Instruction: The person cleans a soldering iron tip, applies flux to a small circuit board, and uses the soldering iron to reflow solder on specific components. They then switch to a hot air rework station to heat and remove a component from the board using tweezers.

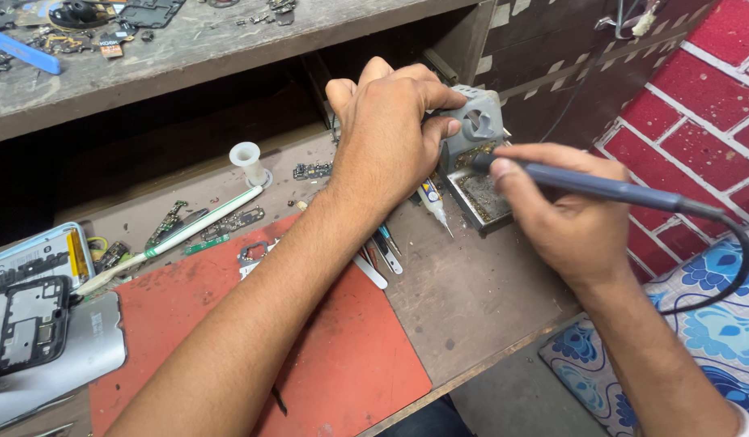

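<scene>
My left hand (390,129) grips the top of a grey soldering iron stand (479,121) at the back of the workbench. My right hand (564,218) holds a blue-handled soldering iron (609,188) like a pen, its front end at the stand's tray (481,198), which holds a dirty sponge. The iron's black cable (738,259) loops off to the right. The iron's tip is hidden behind my fingers.
A red mat (342,356) covers the bench front. Tweezers and a syringe (433,202) lie by the stand. A white toothbrush (188,235), a white spool (249,162), circuit boards (229,220) and opened phones (34,324) lie left. A shelf (229,40) with parts hangs above. A red brick wall (698,89) stands right.
</scene>
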